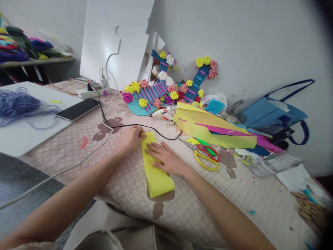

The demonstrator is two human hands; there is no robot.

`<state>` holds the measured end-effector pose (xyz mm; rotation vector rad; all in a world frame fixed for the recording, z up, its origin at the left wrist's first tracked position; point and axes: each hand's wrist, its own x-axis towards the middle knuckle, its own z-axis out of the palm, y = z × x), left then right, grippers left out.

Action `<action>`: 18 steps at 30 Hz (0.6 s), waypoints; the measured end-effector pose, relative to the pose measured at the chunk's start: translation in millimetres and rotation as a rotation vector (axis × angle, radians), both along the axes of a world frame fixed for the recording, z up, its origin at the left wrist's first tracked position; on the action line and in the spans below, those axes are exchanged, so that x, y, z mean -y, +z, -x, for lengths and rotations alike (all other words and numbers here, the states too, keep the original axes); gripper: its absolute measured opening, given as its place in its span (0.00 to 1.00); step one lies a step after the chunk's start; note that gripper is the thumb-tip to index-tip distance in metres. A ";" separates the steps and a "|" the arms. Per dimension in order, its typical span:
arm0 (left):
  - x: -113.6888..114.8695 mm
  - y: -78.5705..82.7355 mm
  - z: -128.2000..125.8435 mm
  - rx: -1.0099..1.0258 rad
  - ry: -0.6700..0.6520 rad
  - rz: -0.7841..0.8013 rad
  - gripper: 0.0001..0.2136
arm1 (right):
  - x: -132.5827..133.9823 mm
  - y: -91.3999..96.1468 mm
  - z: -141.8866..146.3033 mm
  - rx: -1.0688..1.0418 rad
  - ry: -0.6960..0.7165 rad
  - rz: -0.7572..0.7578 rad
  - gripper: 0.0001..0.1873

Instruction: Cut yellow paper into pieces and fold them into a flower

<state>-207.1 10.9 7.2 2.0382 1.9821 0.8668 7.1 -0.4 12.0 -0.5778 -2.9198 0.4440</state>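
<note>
your scissors with red and yellow loop handles (198, 149) lie on the beige quilted tablecloth (122, 187); your long yellow paper-like strip (156, 180) is left of the scissors, near end looped over itself. your left hand (134, 138), further left of the scissors, is curled nearly closed, thumb and fingers pinching the strip's far end. your right hand (166, 158), nearer the scissors, lies palm down on the strip, fingers stretched and slightly spread, gripping nothing. layered yellow, magenta and blue sheets (221, 139) sit just beyond the scissors; white glue gun (165, 113), beyond and left. dark flat smartphone (78, 109), well left of the scissors.
</note>
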 end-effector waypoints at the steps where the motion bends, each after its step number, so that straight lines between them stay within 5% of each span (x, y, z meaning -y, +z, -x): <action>1: 0.1 0.1 0.1 0.002 0.005 0.005 0.07 | -0.1 -0.1 0.0 -0.004 -0.001 0.001 0.27; 5: 5.1 2.0 0.3 -0.017 0.036 -0.032 0.09 | -1.0 -0.7 0.2 -0.009 -0.006 0.005 0.27; 9: 28.0 12.3 -8.8 -0.062 -0.027 -0.260 0.09 | -1.5 -1.5 0.1 0.000 -0.014 0.012 0.24; 14: 71.6 23.7 -25.7 0.026 -0.661 -0.178 0.09 | -1.7 -4.6 -0.8 -0.046 -0.021 0.025 0.22; 18: 92.3 20.4 -25.9 -0.020 -0.860 -0.148 0.13 | -2.3 -4.4 -0.7 -0.046 -0.022 0.031 0.22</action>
